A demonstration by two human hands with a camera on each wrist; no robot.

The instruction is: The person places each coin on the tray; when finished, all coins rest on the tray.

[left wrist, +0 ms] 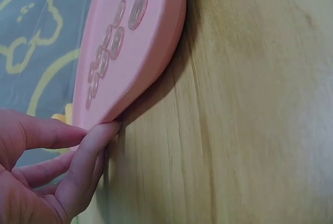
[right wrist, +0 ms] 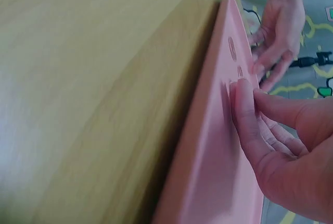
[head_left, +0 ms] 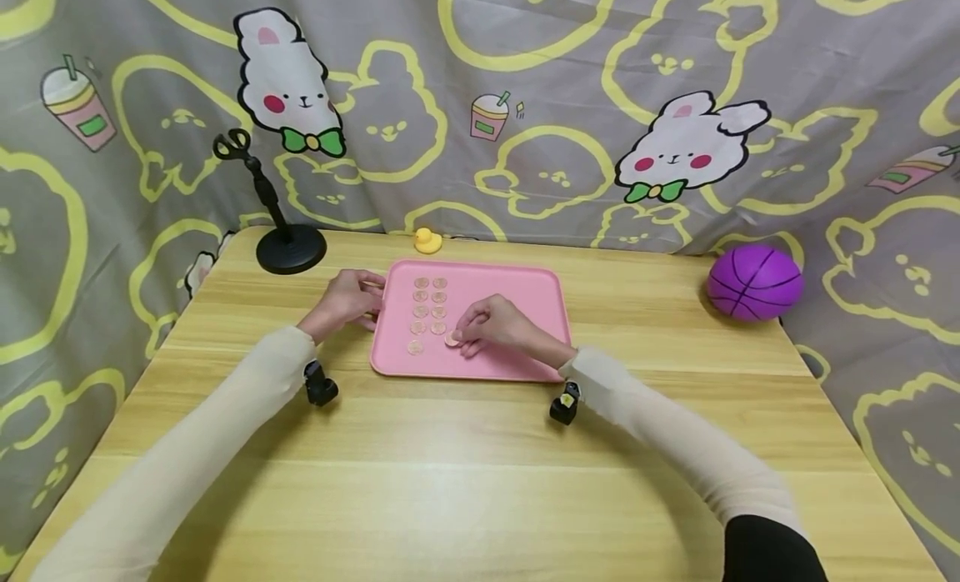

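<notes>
A flat pink plastic tray [head_left: 517,315] is set on the pale wooden tabletop [head_left: 480,449], with small round copper coins [head_left: 429,305] laid on it in two columns. The lowest coin of the right column [head_left: 451,338] is pinched in the grip of the right hand [head_left: 491,323], its fingertips [right wrist: 240,91] pressed together on the tray's surface. The tray's left edge is touched by the loosely extended fingers [left wrist: 96,138] of the left hand [head_left: 351,297], nothing being held.

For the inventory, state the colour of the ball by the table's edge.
Purple ball with dark lines; head view.
</notes>
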